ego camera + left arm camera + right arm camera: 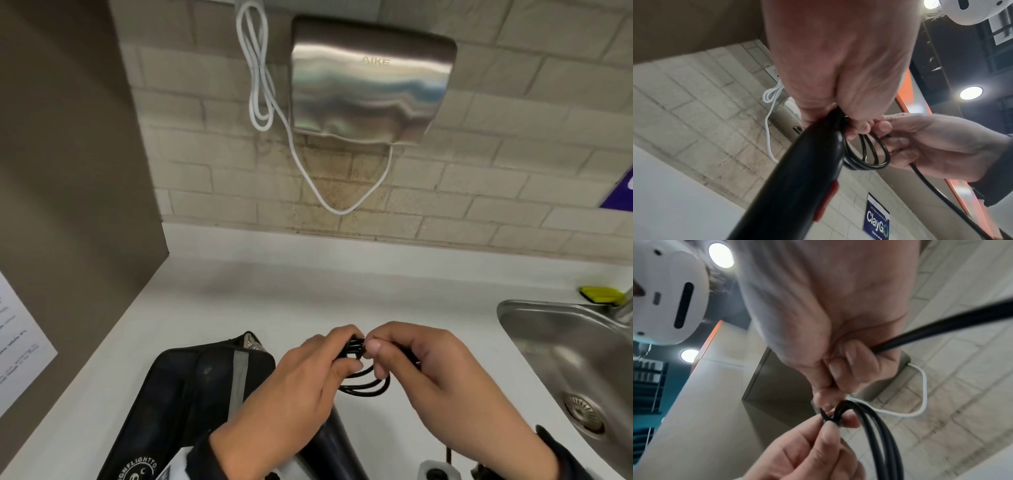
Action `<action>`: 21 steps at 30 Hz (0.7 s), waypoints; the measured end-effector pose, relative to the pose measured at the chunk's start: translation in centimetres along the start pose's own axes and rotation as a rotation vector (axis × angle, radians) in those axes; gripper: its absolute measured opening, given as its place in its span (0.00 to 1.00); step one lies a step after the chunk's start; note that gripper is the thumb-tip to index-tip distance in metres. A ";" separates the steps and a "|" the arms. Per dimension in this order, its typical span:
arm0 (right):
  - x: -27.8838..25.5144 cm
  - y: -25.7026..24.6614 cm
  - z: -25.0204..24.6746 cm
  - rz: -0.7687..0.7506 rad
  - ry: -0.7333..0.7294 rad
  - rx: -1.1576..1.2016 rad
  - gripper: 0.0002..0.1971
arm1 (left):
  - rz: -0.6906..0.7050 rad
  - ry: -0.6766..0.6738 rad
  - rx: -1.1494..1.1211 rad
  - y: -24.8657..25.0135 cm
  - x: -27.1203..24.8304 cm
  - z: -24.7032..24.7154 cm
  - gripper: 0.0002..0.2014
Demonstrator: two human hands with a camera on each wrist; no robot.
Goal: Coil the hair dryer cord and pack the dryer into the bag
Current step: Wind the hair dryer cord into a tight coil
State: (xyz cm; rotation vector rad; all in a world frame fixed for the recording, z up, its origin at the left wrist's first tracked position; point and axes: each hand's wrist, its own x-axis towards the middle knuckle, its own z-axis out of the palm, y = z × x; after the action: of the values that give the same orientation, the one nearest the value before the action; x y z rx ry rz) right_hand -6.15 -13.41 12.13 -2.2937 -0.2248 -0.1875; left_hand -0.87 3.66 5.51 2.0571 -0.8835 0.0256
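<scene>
Both hands meet above the white counter (205,308), working a black cord (368,385) wound into small loops. My left hand (308,370) grips the end of the black hair dryer's handle (797,178) and pinches the top of the coil (865,154). My right hand (421,363) pinches the same bundle with thumb and forefinger while the loose cord (941,324) runs through its curled fingers. The dryer's body (339,442) points down toward me, with a red switch (826,201) on the handle. A black bag (191,394) lies open on the counter to the left of my hands.
A steel sink (575,359) is set into the counter at the right, with a yellow-green sponge (601,294) behind it. On the tiled wall hangs a metal hand dryer (370,85) with a dangling white cable (329,192). A brown panel (68,154) closes the left side.
</scene>
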 end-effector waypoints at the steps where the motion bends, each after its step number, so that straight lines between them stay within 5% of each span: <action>1: 0.1 0.0 0.0 0.019 0.001 0.063 0.21 | -0.001 -0.006 0.003 0.1 0.0 0.0 0.10; 8: 0.4 0.3 0.7 0.028 0.043 0.270 0.16 | 0.052 0.046 -0.012 -0.1 -0.4 1.0 0.13; 14: 0.8 1.8 1.6 -0.157 0.395 0.161 0.04 | 0.091 0.092 -0.040 0.1 -0.4 1.0 0.13; 19: 0.0 3.5 3.3 -0.169 0.426 0.236 0.04 | 0.069 0.178 -0.105 -0.1 -0.5 0.9 0.11; 21: -0.4 3.6 4.0 -0.140 0.372 0.318 0.13 | 0.071 0.206 -0.130 -0.1 -0.5 1.0 0.11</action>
State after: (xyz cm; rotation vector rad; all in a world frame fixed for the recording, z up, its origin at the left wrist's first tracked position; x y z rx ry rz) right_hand -5.50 -12.85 6.74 -1.8878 -0.2053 -0.6000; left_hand -1.49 3.27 4.66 1.8635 -0.8081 0.2098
